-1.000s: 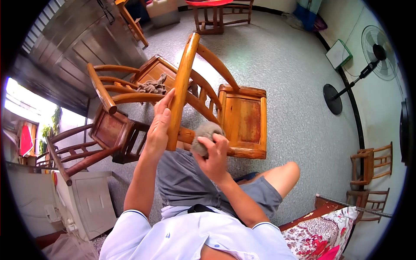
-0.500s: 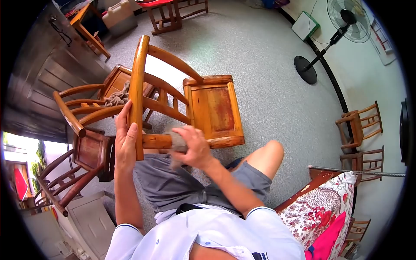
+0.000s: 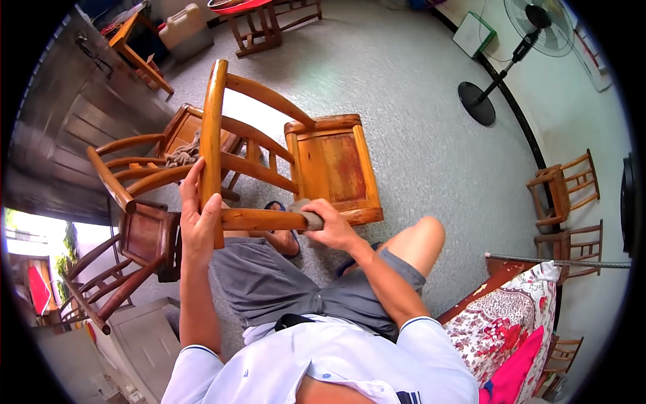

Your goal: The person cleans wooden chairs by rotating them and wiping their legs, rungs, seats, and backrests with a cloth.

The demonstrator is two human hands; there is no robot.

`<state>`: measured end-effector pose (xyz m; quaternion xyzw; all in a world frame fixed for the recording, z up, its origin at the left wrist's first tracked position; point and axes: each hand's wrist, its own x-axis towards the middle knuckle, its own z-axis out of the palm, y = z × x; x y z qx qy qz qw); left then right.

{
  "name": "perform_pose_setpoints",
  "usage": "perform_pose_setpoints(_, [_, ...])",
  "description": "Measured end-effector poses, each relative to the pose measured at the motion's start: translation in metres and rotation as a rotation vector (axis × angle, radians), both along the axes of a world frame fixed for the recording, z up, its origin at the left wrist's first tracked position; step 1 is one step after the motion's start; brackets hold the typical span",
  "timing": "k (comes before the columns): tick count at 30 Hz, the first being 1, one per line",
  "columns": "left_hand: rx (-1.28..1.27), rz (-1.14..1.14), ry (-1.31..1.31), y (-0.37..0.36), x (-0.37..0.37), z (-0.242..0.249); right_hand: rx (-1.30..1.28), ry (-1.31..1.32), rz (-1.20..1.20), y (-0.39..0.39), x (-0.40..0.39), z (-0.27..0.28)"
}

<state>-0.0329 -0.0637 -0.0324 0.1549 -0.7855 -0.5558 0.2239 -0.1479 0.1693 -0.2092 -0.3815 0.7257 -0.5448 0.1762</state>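
Observation:
A varnished wooden chair (image 3: 369,176) is tipped in front of me, its seat panel facing up and its backrest towards my left. My left hand (image 3: 200,219) grips the near end of the chair's top rail, thumb along one side. My right hand (image 3: 330,227) is closed on a grey cloth (image 3: 304,214), which is wrapped round the chair's near back post close to the seat. The palm side of this hand is hidden. Beyond my left hand, a second brownish cloth (image 3: 183,153) lies on another wooden chair (image 3: 113,176).
A darker chair (image 3: 142,236) stands at left, beside a pale cabinet (image 3: 145,343). At right are a standing fan (image 3: 476,103), small wooden chairs (image 3: 553,195) along the wall and a flowered cloth (image 3: 501,310). A red-topped table (image 3: 252,34) stands at the far side.
My right hand has slid the grey cloth along the post, to the right, towards the seat. My left hand keeps its hold on the top rail.

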Motion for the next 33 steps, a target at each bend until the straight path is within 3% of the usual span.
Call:
perform_pose_setpoints(6, [0.12,0.008,0.018,-0.001,0.0,-0.001,-0.301,0.03,0.182,-0.076,0.02,0.121])
perform_pose_setpoints(8, [0.249,-0.017,0.075,-0.003,0.0,-0.007,-0.369,0.038,0.2,-0.094,0.023,0.139])
perform_pose_setpoints(13, [0.334,0.005,0.094,-0.004,0.004,-0.003,-0.363,-0.165,0.216,-0.107,0.016,0.117])
perform_pose_setpoints(15, [0.209,0.015,0.053,-0.002,0.002,-0.002,-0.277,-0.067,0.211,-0.1,0.006,0.105])
perform_pose_setpoints(17, [0.121,0.037,0.046,0.0,0.0,-0.001,-0.099,-0.251,0.358,-0.09,-0.009,0.087])
perform_pose_setpoints(19, [0.095,0.018,0.058,0.0,0.002,-0.006,-0.018,-0.136,0.327,-0.077,-0.02,0.054])
perform_pose_setpoints(23, [0.11,0.05,0.04,0.006,0.002,-0.004,0.261,-0.019,0.178,-0.017,-0.039,-0.046])
perform_pose_setpoints(25, [0.103,0.028,0.047,0.011,0.003,-0.003,0.169,0.046,0.083,0.007,-0.032,-0.076])
perform_pose_setpoints(27, [0.094,0.015,0.051,0.013,0.006,-0.004,0.074,0.106,-0.004,0.011,-0.013,-0.073])
perform_pose_setpoints(29, [0.087,0.014,0.051,0.015,0.008,-0.005,0.044,0.02,-0.409,0.014,0.015,-0.057])
perform_pose_setpoints(31, [0.085,0.019,0.042,0.017,0.009,-0.005,0.047,-0.081,-0.524,0.01,0.039,-0.064])
perform_pose_setpoints(33, [0.072,0.021,0.05,0.019,0.011,-0.005,-0.015,-0.114,-0.785,0.009,0.056,-0.068])
